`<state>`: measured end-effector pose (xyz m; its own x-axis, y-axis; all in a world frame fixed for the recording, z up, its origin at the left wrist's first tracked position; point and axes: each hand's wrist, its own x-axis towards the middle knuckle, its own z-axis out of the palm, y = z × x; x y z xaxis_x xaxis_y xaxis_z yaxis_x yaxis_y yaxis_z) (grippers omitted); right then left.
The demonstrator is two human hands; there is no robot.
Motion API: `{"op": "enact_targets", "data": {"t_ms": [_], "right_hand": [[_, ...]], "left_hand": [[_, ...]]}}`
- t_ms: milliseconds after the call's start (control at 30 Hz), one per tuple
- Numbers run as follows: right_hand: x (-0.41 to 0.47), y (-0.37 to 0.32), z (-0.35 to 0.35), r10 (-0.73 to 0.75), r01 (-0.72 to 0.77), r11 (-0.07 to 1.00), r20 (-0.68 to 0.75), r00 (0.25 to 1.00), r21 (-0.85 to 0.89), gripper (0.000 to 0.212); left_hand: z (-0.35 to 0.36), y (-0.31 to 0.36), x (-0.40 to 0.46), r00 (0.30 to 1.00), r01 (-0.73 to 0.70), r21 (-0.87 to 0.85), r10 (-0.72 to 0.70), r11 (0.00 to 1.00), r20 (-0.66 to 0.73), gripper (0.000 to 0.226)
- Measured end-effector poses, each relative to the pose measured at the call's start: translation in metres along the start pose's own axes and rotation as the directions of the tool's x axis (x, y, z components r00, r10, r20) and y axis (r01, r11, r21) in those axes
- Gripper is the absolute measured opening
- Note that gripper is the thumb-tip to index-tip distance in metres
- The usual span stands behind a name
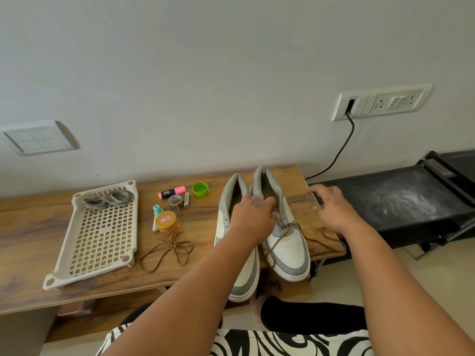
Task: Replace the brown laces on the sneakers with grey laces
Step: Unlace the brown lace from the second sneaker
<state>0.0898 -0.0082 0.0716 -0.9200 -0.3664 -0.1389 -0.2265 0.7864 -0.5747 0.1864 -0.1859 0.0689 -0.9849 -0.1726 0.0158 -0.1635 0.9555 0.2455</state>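
Observation:
Two white-and-grey sneakers stand side by side on the wooden table [30, 253], toes toward me. The left sneaker [244, 278] shows no lace. The right sneaker [290, 253] keeps a loosened brown lace [280, 236], and one end trails right across the table. My left hand [253, 217] lies over both shoes, its fingers curled on the right sneaker's tongue and collar. My right hand [331, 206] is blurred and hovers near the table's right edge, fingers loose and holding nothing. A removed brown lace [167, 250] lies on the table. Grey laces [108, 200] sit coiled in a white perforated tray [101, 253].
Between the tray and the shoes lie a pink highlighter [171, 192], a green cap [200, 189], a tape roll [175, 201], an orange-lidded jar [167, 220] and a teal bottle [158, 209]. A black rack [385, 201] stands right of the table. A black cable [344, 140] hangs from the wall socket.

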Motion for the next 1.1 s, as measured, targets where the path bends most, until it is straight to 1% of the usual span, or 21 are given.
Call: {"op": "enact_targets", "data": {"t_ms": [67, 133, 233, 267, 367, 400, 467, 533, 600, 667, 700, 733, 800, 867, 900, 933, 967, 1000, 1033, 1067, 1100], "right_hand": [[-0.002, -0.016, 0.009, -0.159, 0.154, 0.984, 0.055, 0.986, 0.089, 0.051], [-0.001, -0.028, 0.02, -0.215, 0.212, 0.977, 0.15, 0.965, 0.033, 0.057], [0.002, -0.032, 0.034, -0.174, 0.213, 0.965, 0.238, 0.956, -0.151, 0.057], [0.003, -0.032, 0.035, -0.165, 0.207, 0.965, 0.24, 0.957, -0.16, 0.057], [0.003, -0.026, 0.034, -0.16, 0.182, 0.981, 0.24, 0.957, -0.072, 0.056], [0.003, -0.023, 0.032, -0.155, 0.171, 0.984, 0.247, 0.957, -0.046, 0.057], [0.006, -0.018, 0.03, -0.152, 0.161, 0.987, 0.242, 0.958, -0.016, 0.057], [0.008, -0.014, 0.029, -0.147, 0.142, 0.989, 0.226, 0.963, 0.035, 0.056], [0.009, -0.013, 0.027, -0.132, 0.107, 0.988, 0.234, 0.963, 0.115, 0.054], [0.008, -0.012, 0.027, -0.126, 0.087, 0.982, 0.237, 0.963, 0.167, 0.052], [0.009, -0.013, 0.027, -0.117, 0.076, 0.98, 0.223, 0.968, 0.186, 0.051], [0.009, -0.013, 0.027, -0.105, 0.061, 0.976, 0.207, 0.973, 0.211, 0.051], [0.008, -0.014, 0.027, -0.077, 0.023, 0.964, 0.195, 0.978, 0.265, 0.052], [0.009, -0.014, 0.028, -0.075, 0.02, 0.96, 0.188, 0.979, 0.279, 0.051], [0.009, -0.014, 0.028, -0.081, 0.028, 0.962, 0.185, 0.979, 0.272, 0.05], [0.008, -0.014, 0.027, -0.081, 0.029, 0.963, 0.186, 0.979, 0.269, 0.049], [0.007, -0.015, 0.027, -0.08, 0.027, 0.963, 0.189, 0.979, 0.27, 0.048], [0.006, -0.015, 0.027, -0.081, 0.027, 0.962, 0.191, 0.978, 0.27, 0.045], [0.005, -0.016, 0.026, -0.084, 0.03, 0.963, 0.192, 0.978, 0.269, 0.043], [0.004, -0.016, 0.026, -0.088, 0.033, 0.963, 0.194, 0.977, 0.267, 0.042], [0.003, -0.016, 0.026, -0.091, 0.037, 0.963, 0.195, 0.977, 0.265, 0.042]], "left_hand": [[0.009, 0.009, 0.0, 0.999, -0.024, 0.011, 0.024, 1.0, -0.036, 0.034], [0.018, 0.015, -0.002, 1.0, -0.029, 0.034, 0.029, 0.999, -0.012, 0.038], [0.026, 0.02, -0.001, 1.0, 0.016, 0.049, -0.016, 0.999, 0.009, 0.04], [0.026, 0.021, 0.0, 0.999, 0.039, 0.04, -0.039, 0.998, 0.01, 0.04], [0.025, 0.022, 0.006, 0.993, 0.099, 0.001, -0.099, 0.995, 0.061, 0.038], [0.025, 0.022, 0.007, 0.991, 0.119, -0.028, -0.116, 0.993, 0.07, 0.035], [0.027, 0.02, 0.008, 0.981, 0.183, -0.168, -0.169, 0.969, 0.096, 0.028], [0.033, 0.017, 0.009, 0.968, 0.243, -0.305, -0.209, 0.921, 0.14, 0.018], [0.035, 0.015, 0.01, 0.965, 0.259, -0.419, -0.21, 0.87, 0.16, 0.009], [0.028, 0.01, 0.013, 0.974, 0.225, -0.58, -0.186, 0.783, 0.127, 0.009], [0.019, 0.007, 0.014, 0.981, 0.193, -0.668, -0.16, 0.718, 0.111, 0.009], [0.006, 0.004, 0.013, 0.987, 0.16, -0.767, -0.12, 0.622, 0.109, 0.009], [-0.022, -0.003, 0.008, 0.992, 0.118, -0.935, -0.006, 0.335, 0.123, 0.013], [-0.038, -0.014, 0.004, 0.981, 0.133, -0.988, 0.133, 0.08, 0.143, 0.025], [-0.042, -0.019, 0.002, 0.963, 0.18, -0.984, 0.203, -0.004, 0.175, 0.031], [-0.044, -0.024, 0.0, 0.938, 0.253, -0.967, 0.249, -0.017, 0.241, 0.035], [-0.044, -0.028, -0.001, 0.906, 0.319, -0.945, 0.269, 0.073, 0.327, 0.036], [-0.043, -0.032, 0.0, 0.864, 0.358, -0.896, 0.27, 0.261, 0.424, 0.037], [-0.041, -0.034, 0.0, 0.818, 0.354, -0.789, 0.243, 0.502, 0.522, 0.036], [-0.038, -0.034, -0.001, 0.791, 0.304, -0.637, 0.185, 0.709, 0.584, 0.035], [-0.031, -0.032, 0.0, 0.805, 0.226, -0.492, 0.123, 0.841, 0.581, 0.032]]}}
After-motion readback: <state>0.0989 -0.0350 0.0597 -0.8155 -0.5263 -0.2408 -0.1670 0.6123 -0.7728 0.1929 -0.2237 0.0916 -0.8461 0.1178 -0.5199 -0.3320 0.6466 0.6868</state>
